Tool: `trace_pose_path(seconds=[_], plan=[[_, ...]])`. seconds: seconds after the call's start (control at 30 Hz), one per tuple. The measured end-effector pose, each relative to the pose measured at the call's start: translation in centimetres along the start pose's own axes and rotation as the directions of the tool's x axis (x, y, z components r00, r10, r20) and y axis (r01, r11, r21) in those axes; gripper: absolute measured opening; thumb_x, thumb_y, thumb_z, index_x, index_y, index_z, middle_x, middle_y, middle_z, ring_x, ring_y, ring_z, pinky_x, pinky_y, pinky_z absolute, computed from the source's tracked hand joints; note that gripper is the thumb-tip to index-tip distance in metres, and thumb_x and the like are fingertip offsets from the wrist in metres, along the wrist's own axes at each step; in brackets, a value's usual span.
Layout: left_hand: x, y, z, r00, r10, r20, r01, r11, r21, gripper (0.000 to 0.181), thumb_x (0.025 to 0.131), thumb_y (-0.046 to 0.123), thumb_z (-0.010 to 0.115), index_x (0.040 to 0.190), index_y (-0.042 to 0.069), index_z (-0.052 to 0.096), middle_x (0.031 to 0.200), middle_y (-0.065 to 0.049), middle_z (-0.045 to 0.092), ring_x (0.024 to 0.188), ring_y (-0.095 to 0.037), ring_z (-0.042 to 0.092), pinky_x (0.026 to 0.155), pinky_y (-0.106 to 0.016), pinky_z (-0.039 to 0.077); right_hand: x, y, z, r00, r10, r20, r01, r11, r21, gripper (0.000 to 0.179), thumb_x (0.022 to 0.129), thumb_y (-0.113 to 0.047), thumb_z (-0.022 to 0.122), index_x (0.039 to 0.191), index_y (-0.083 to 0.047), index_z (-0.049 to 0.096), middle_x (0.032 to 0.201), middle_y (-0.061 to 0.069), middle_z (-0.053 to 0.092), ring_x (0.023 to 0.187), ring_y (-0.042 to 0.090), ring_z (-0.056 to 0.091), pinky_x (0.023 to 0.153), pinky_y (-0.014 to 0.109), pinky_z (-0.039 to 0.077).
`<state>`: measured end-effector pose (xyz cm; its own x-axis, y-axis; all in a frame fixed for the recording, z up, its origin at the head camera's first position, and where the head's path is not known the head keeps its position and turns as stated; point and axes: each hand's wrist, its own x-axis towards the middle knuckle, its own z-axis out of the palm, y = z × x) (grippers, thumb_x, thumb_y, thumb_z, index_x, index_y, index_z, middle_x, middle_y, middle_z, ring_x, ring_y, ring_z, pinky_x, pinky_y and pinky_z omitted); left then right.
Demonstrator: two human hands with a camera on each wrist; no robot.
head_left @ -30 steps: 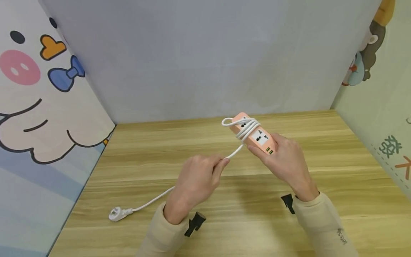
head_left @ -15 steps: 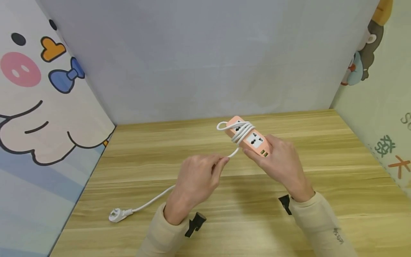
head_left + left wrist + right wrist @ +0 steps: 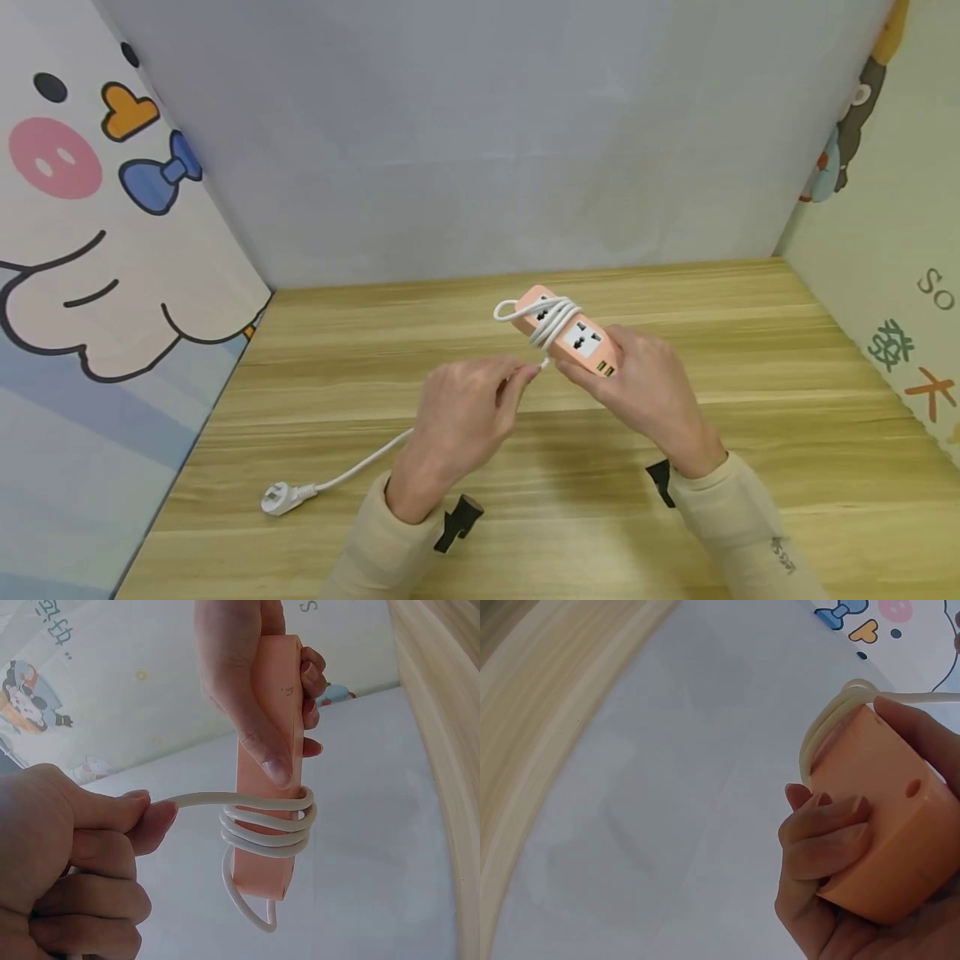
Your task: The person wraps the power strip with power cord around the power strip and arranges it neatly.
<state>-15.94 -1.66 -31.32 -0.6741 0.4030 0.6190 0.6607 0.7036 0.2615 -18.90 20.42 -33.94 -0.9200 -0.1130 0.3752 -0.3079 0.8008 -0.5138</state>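
Observation:
My right hand (image 3: 648, 387) grips the near end of a peach power strip (image 3: 587, 354), thumb on one side and fingers round the other, as the right wrist view confirms. Several turns of its white cord (image 3: 262, 838) wrap round the far half, with a loose loop past the end. Between thumb and forefinger, my left hand (image 3: 465, 417) pinches the cord close beside the strip; the left wrist view shows a short taut length from the left fingertips (image 3: 154, 817) to the strip. Behind that hand the cord runs down to a white plug (image 3: 279, 498) lying on the table.
The wood-grain table (image 3: 360, 350) ends at a plain grey back wall (image 3: 480, 150). Cartoon-printed panels stand at left (image 3: 67, 250) and right (image 3: 885, 275). Black wrist mounts (image 3: 459, 523) sit at both sleeves.
My right hand has brought the power strip left and slightly nearer, toward the left hand. The free cord between them has shortened. My left hand has hardly moved and still pinches the cord.

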Motion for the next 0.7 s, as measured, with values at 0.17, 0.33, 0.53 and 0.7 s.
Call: trace_pose_path(seconds=[0.17,0.33,0.53,0.7], plan=[[0.07,0.03,0.13,1.0,0.011,-0.018,-0.011,1.0,-0.022,0.016,0.099,0.019,0.068,0.09,0.01,0.078,0.059,0.006,0.059,0.048,0.0,0.044,0.046,-0.015,0.034,-0.07,-0.04,0.08,1.0,-0.013,0.019,0.012,1.0,0.016,0.038,0.085,-0.044,0.08,0.083,-0.01,0.062,0.065,0.001,0.054,0.054,0.014,0.046,0.051,0.029,0.038],[0.13,0.0,0.31,0.999,0.017,-0.034,-0.018,1.0,-0.016,0.017,0.099,0.02,0.068,0.09,0.011,0.078,0.057,0.007,0.054,0.047,0.0,0.041,0.046,-0.015,0.031,-0.09,0.03,0.06,0.999,-0.036,0.027,0.035,0.999,0.024,0.04,0.084,-0.043,0.081,0.099,-0.007,0.07,0.07,0.002,0.061,0.058,0.015,0.049,0.055,0.029,0.04],[0.21,-0.02,0.37,0.999,0.019,-0.033,-0.02,0.999,-0.028,0.017,0.099,0.021,0.067,0.089,0.01,0.077,0.056,0.007,0.051,0.047,-0.001,0.039,0.046,-0.015,0.029,-0.12,-0.05,0.14,0.997,-0.063,0.04,0.062,0.998,0.021,0.045,0.083,-0.044,0.082,0.107,-0.007,0.072,0.073,0.001,0.064,0.059,0.014,0.051,0.056,0.029,0.041],[0.15,-0.33,0.51,0.999,0.034,-0.036,-0.035,0.999,-0.021,0.021,0.1,0.02,0.066,0.081,0.012,0.071,0.056,0.006,0.048,0.048,-0.002,0.038,0.046,-0.016,0.029,-0.2,-0.17,0.43,0.994,-0.093,0.057,0.092,0.996,0.018,0.043,0.082,-0.043,0.083,0.102,-0.006,0.073,0.073,0.001,0.066,0.059,0.013,0.052,0.055,0.028,0.042]])
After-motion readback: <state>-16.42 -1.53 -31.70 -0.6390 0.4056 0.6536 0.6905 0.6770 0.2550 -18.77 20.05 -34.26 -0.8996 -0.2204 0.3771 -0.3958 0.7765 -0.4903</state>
